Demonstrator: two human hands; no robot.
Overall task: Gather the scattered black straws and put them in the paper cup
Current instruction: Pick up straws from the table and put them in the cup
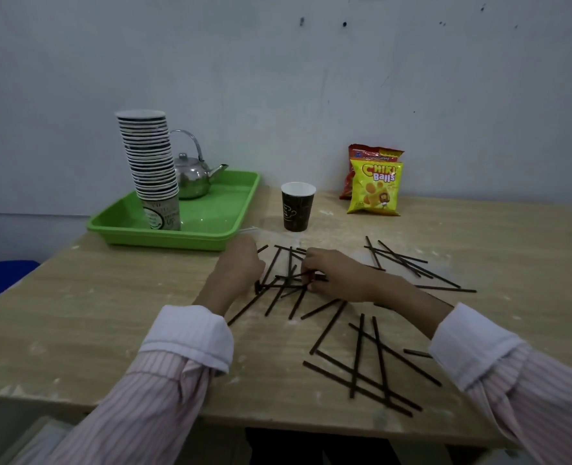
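Several thin black straws point(361, 357) lie scattered across the wooden table point(93, 313), in a heap at the middle, a fan at the right and a crossed group near the front. A dark paper cup point(296, 208) with a white inside stands upright and empty behind the heap. My right hand point(335, 275) rests on the middle heap with its fingers curled around a few straws. My left hand point(239, 266) sits at the heap's left edge, fingers bent down onto the table; whether it grips a straw is hidden.
A green tray point(211, 229) at the back left holds a tall stack of paper cups point(152, 166) and a steel teapot point(192, 176). Two snack bags point(375, 186) lean on the wall at the back right. The table's front edge runs close to me.
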